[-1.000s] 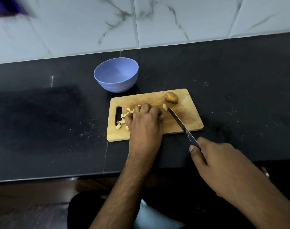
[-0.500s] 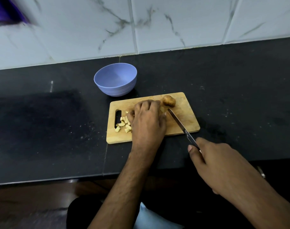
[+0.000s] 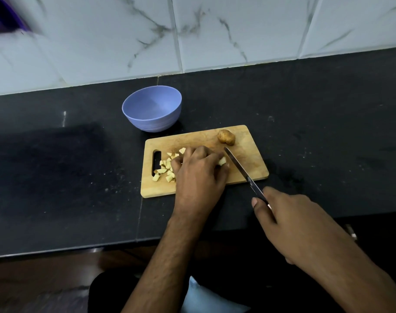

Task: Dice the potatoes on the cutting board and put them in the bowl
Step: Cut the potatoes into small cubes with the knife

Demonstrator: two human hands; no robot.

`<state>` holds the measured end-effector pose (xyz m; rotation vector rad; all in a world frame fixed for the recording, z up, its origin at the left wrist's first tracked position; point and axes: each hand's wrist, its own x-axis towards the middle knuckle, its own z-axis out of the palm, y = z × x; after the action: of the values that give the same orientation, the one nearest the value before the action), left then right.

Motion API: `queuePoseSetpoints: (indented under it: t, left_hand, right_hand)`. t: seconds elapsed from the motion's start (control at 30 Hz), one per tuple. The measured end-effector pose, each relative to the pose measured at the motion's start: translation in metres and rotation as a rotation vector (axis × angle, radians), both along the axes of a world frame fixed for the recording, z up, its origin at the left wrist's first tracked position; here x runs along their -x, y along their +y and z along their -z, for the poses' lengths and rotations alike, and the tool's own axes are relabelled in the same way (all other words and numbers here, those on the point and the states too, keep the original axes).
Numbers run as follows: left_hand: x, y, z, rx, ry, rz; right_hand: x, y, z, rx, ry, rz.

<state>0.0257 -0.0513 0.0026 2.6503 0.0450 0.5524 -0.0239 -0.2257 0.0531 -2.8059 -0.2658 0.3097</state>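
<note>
Marble-look tiled wall [image 3: 215, 30] runs along the far side. Black surface [image 3: 57, 177] fills the middle of the view, dusty with small specks. Wooden cutting board [image 3: 249, 159] lies on the surface near center, handle slot at its left end. Lilac bowl [image 3: 151, 109] stands upright on the surface just beyond the board's far-left corner, apart from it, nothing visible inside.

Left hand [image 3: 199, 175] rests on the middle of the board, fingers curled down over a cut piece [image 3: 222, 161] that peeks out at its right side; how much potato sits under the hand is hidden. Right hand [image 3: 291, 222] is off the near-right corner of the board, fingers wrapped round the handle of a knife [image 3: 239, 167]. Blade slants far-left across the board, tip just right of the left hand's knuckles.

Pile of diced potato pieces [image 3: 165, 167], pale, lies on the left part of the board between the slot and the left hand, some touching the hand. 1 whole unpeeled potato [image 3: 225, 137] sits at the board's far edge, right of center, apart from the knife tip.
</note>
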Motion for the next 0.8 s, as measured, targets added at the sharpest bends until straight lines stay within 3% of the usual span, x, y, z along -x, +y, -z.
queuePoseSetpoints:
  t: [0.47,0.8]
  left_hand:
    - [0.001,0.007,0.003,0.088,0.043,-0.011]
    - [0.004,0.005,0.004,0.015,-0.042,-0.018]
  right_hand:
    - [0.000,0.003,0.011,-0.035,0.004,0.005]
    - [0.005,0.012,0.012,-0.018,-0.035,-0.029]
